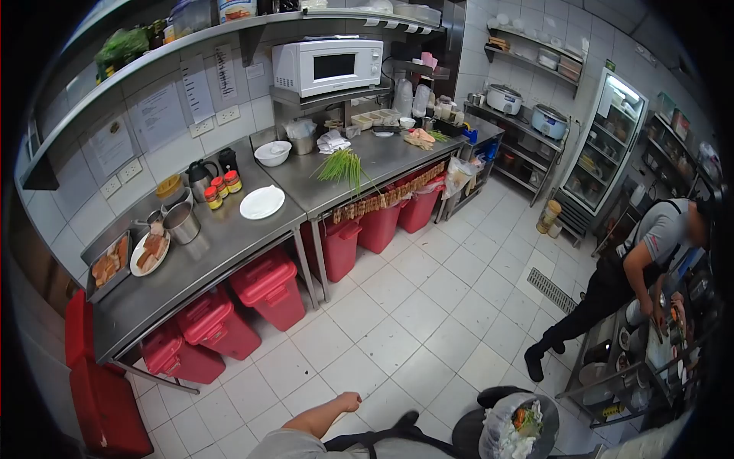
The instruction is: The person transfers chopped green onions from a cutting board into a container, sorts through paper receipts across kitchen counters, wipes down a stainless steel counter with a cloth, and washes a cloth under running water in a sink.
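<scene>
It is bright and fairly even in here, with a white glow inside the fridge (604,145) at two o'clock. Soft sheen lies on the steel counter (229,237) at nine; the shelf (202,35) at eleven bows, corners blackened.

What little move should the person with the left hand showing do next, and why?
Maybe step toward the steel counter. The left hand is curled over the tiled floor, well away from the counter where the long green stalks lie.

The right hand is out of sight (wall papers (158,111): print illegible).
</scene>
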The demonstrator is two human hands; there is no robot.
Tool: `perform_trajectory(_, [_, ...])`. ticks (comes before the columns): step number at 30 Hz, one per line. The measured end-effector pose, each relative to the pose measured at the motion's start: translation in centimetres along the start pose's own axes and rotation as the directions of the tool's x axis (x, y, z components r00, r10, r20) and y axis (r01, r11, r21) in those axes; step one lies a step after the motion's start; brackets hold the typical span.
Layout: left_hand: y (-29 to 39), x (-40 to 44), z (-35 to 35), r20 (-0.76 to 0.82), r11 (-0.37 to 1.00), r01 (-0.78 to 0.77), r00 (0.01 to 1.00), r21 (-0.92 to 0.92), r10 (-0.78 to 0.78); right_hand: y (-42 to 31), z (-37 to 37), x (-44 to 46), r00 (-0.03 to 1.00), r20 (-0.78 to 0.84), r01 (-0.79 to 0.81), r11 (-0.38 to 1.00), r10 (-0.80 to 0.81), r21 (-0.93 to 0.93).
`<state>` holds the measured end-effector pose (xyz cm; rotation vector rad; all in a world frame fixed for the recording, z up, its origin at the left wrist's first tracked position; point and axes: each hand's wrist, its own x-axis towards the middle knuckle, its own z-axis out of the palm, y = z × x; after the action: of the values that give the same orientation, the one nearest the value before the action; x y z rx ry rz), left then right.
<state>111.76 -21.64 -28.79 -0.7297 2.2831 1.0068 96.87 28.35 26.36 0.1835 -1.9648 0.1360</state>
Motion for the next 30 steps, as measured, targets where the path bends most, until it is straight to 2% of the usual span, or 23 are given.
perform_trajectory(2, [-0.2, 1.8, -0.6, 0.024, 1.0, 0.022, 0.999, 0.017, -0.022, 0.9, 4.7, 0.1, 0.989, 0.039, -0.143, 0.986, 0.14, 0.084])
perform_trajectory(5, [-1.6, 4.9, -0.9, 0.131, 0.999, -0.023, 0.991, 0.023, 0.02, -4.6, 12.7, 3.1, 0.993, -0.026, -0.108, 0.977, 0.115, 0.183])
perform_trajectory(6, [-2.5, 6.2, -1.5, 0.13, 0.996, -0.036, 0.99, -0.082, 0.046, -6.2, 16.2, 3.9, 0.985, -0.001, -0.165, 0.955, 0.171, 0.247])
perform_trajectory(7, [-3.9, 8.1, -1.6, 0.11, 0.997, -0.04, 0.993, -0.069, 0.048, -7.7, 20.1, 4.6, 0.975, 0.029, -0.218, 0.926, 0.22, 0.309])
perform_trajectory(8, [-4.6, 9.4, -2.2, 0.091, 0.997, -0.044, 0.995, -0.056, 0.049, -5.8, 27.4, 4.1, 0.956, 0.149, -0.293, 0.845, 0.252, 0.448])
perform_trajectory(9, [-4.7, 10.8, -3.9, 0.051, 0.997, -0.028, 0.998, 0.076, 0.024, -4.6, 34.6, 3.2, 0.927, 0.273, -0.371, 0.736, 0.257, 0.566])
perform_trajectory(10, [-7.4, 12.1, -7.3, 0.078, 0.964, -0.105, 0.989, -0.244, 0.127, -9.8, 37.9, 5.5, 0.92, 0.331, -0.376, 0.706, 0.208, 0.6])
perform_trajectory(11, [-7.1, 12.8, -8.6, -0.06, 0.97, -0.058, 0.997, -0.238, 0.046, -16.4, 40.0, 8.1, 0.835, 0.505, -0.53, 0.569, 0.22, 0.629])
perform_trajectory(12, [-6.2, 13.0, -10.4, -0.199, 0.97, -0.01, 0.979, -0.245, -0.04, -21.5, 43.2, 9.5, 0.869, 0.483, -0.434, 0.636, 0.108, 0.639])
perform_trajectory(13, [0.2, 8.6, -16.6, -0.33, 0.964, 0.032, 0.936, -0.265, -0.122, -26.9, 45.5, 10.6, 0.847, 0.531, -0.421, 0.591, -0.015, 0.688])
perform_trajectory(14, [1.2, 8.5, -18.9, -0.451, 0.944, -0.001, 0.879, -0.33, -0.157, -31.8, 49.5, 10.2, 0.877, 0.444, -0.278, 0.557, -0.186, 0.782])
perform_trajectory(15, [2.3, 8.7, -21.1, -0.526, 0.934, -0.034, 0.833, -0.356, -0.17, -37.7, 51.1, 9.8, 0.841, 0.456, -0.26, 0.52, -0.292, 0.814])
perform_trajectory(16, [3.3, 9.1, -23.3, -0.595, 0.922, -0.071, 0.782, -0.38, -0.185, -43.3, 54.1, 8.0, 0.839, 0.351, -0.2, 0.365, -0.416, 0.909])
perform_trajectory(17, [4.2, 9.6, -25.6, -0.662, 0.909, -0.114, 0.722, -0.402, -0.202, -48.5, 55.6, 5.8, 0.746, 0.387, -0.271, 0.283, -0.542, 0.92])
perform_trajectory(18, [5.1, 10.2, -28.2, -0.69, 0.913, -0.163, 0.707, -0.373, -0.155, -53.7, 56.2, 3.4, 0.619, 0.372, -0.292, 0.237, -0.692, 0.926])
perform_trajectory(19, [5.9, 11.4, -31.5, -0.753, 0.918, -0.225, 0.649, -0.327, -0.109, -58.0, 55.4, 1.4, 0.545, 0.207, -0.199, 0.115, -0.813, 0.973])
perform_trajectory(20, [6.9, 12.3, -34.7, -0.805, 0.92, -0.274, 0.589, -0.28, -0.07, -61.2, 54.0, 0.1, 0.372, 0.013, -0.07, -0.014, -0.928, 0.997])
perform_trajectory(21, [7.4, 12.9, -37.0, -0.847, 0.922, -0.311, 0.53, -0.23, -0.032, -63.7, 52.6, -0.9, 0.225, -0.094, -0.083, -0.116, -0.97, 0.99])
perform_trajectory(23, [8.3, 16.2, -43.1, -0.877, 0.935, -0.286, 0.478, -0.208, -0.049, -67.6, 52.9, -5.2, 0.114, -0.213, -0.278, -0.237, -0.97, 0.931])
perform_trajectory(25, [10.5, 18.8, -49.8, -0.932, 0.956, -0.289, 0.357, -0.047, 0.062, -68.7, 53.9, -5.1, -0.107, -0.213, -0.275, -0.177, -0.971, 0.945])
perform_trajectory(27, [13.2, 21.1, -56.5, -0.922, 0.948, -0.306, 0.337, 0.087, 0.193, -69.8, 58.6, -4.8, -0.336, -0.188, -0.297, -0.085, -0.923, 0.951])
perform_trajectory(29, [15.4, 23.7, -62.0, -0.892, 0.95, -0.244, 0.36, 0.194, 0.275, -69.6, 65.6, -5.4, -0.279, 0.056, -0.182, 0.11, -0.959, 0.977])
perform_trajectory(30, [16.2, 25.2, -64.3, -0.883, 0.953, -0.226, 0.38, 0.201, 0.276, -69.0, 66.4, -2.1, -0.199, 0.228, -0.077, 0.247, -0.953, 0.966])
